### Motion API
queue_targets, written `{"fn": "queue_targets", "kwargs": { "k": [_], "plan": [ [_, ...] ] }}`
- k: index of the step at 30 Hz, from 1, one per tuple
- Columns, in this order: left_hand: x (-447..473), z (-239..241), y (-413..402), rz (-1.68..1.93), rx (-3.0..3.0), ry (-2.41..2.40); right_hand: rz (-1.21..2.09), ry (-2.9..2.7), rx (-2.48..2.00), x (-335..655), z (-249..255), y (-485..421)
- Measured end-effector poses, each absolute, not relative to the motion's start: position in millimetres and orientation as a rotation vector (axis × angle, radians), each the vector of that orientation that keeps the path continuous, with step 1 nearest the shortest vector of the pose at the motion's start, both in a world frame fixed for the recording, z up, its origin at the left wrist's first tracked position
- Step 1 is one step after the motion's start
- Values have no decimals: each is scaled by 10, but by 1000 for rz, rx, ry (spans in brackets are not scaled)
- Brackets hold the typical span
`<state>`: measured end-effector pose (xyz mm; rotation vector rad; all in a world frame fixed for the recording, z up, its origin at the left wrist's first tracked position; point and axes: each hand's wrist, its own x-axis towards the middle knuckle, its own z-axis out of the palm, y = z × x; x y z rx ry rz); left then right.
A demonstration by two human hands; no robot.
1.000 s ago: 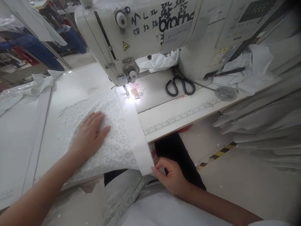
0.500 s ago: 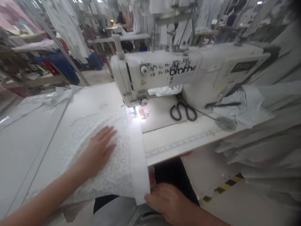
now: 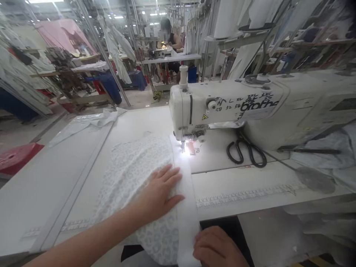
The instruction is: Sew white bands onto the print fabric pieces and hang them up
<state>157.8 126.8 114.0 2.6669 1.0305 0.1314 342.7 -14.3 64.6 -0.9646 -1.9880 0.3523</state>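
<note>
A patterned white fabric [image 3: 136, 178] is spread across the middle of the frame on the white table [image 3: 55, 174], and the left hand [image 3: 160, 193] is laid flat on it, fingers [image 3: 169, 174] extended and slightly spread, nothing being clasped. Along the right edge of that fabric a plain white band [image 3: 185, 200] is seen, running from the lit needle area [image 3: 185, 146] down to the bottom edge of the frame. At the lower centre, the right hand [image 3: 215, 248] is placed at the near end of the band, just below the table edge, with the fingers curled; whether the band is actually pinched cannot be told, since the fingertips are hidden. The sewing machine [image 3: 228, 107] is set in the right half of the frame (handwritten marks and a printed brand name are carried on its arm). Black scissors [image 3: 246, 152] are lain on the bed just right of the needle, and a printed ruler strip [image 3: 244, 194] is marked along the front of the table. Pale cloth [image 3: 328, 146] is heaped at the right edge. In the upper centre, far back, another person [image 3: 169, 35] is seated at a separate workstation.
</note>
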Motion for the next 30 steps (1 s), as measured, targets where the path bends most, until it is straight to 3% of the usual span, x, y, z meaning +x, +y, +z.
{"fn": "queue_targets", "kwargs": {
  "k": [13, 30],
  "plan": [
    [1736, 1116, 2084, 217, 2798, 1056, 616, -1971, -1114, 3572, 979, 652],
    [1848, 1205, 2824, 305, 2842, 1248, 359, -2095, -1236, 3636, 1011, 1453]
  ]
}}
